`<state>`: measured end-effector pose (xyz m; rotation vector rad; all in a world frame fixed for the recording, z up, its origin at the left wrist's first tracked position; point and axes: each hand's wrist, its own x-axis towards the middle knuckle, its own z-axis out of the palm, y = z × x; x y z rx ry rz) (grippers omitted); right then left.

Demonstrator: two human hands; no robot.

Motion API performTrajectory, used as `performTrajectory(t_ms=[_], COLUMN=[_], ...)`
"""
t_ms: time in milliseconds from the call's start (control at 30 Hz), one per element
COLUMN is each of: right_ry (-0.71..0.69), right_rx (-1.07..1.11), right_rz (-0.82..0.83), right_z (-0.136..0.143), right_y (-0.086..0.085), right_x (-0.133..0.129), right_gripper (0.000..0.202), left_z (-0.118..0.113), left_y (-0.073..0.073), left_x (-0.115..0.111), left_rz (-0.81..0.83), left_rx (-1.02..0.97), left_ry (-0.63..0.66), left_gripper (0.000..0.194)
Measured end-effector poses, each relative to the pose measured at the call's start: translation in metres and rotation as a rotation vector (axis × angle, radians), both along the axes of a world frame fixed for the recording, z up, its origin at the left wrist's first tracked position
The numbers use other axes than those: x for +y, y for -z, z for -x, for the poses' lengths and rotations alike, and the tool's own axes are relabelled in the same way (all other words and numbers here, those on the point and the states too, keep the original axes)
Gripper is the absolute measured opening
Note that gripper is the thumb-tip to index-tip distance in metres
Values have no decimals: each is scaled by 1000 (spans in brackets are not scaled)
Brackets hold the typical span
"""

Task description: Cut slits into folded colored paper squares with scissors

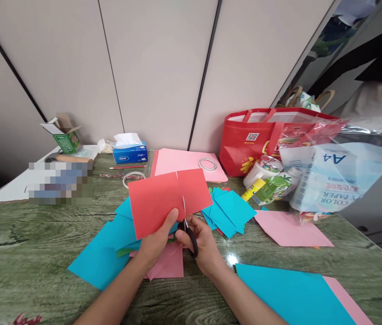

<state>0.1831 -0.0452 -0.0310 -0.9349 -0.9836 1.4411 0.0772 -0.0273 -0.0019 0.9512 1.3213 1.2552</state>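
The left hand point(159, 237) holds a red sheet point(155, 196) in the air, above the middle of the table point(35, 253). Its thumb lies flat on the upper face, close to the near edge; the other fingers are mostly hidden, so I cannot tell exactly how they are placed. The right hand point(204, 241) is just beside it, with fingers closed around the black handles of the scissors point(191, 243). One metal blade shows over the red sheet, pointing to the far side, and a short pale line is seen at the far edge of this sheet.

Below the hands, to the left, several blue sheets point(98, 257) overlap one another, and a pink piece point(170, 264) lies near, partly covered by the hands. To the right of the red sheet there is a loose pile of smaller blue pieces point(235, 210). At the near right, a large blue sheet point(289, 293) lies upon a pink one point(347, 298).

Farther away, one tape roll point(207, 169) rests on pink paper point(184, 160). A blue tissue box point(130, 154) stands at the far left, and a red bag point(240, 149) at the far right, with a yellow glue stick point(253, 189) in front of it.
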Motion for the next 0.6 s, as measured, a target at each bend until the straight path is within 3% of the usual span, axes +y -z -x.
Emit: performTrajectory(t_ms=[233, 600], right_ry=[13, -10], right_rx=[2, -9], right_rz=[0, -31], right_z=[1, 0], right_y=[0, -4], right_x=[0, 1], right_gripper=[32, 41], left_z=[1, 0], left_y=[6, 3], left_x=[2, -1], left_rz=[0, -48], left_rx=[-30, -14], left_ry=[-13, -19], left_gripper=[35, 33])
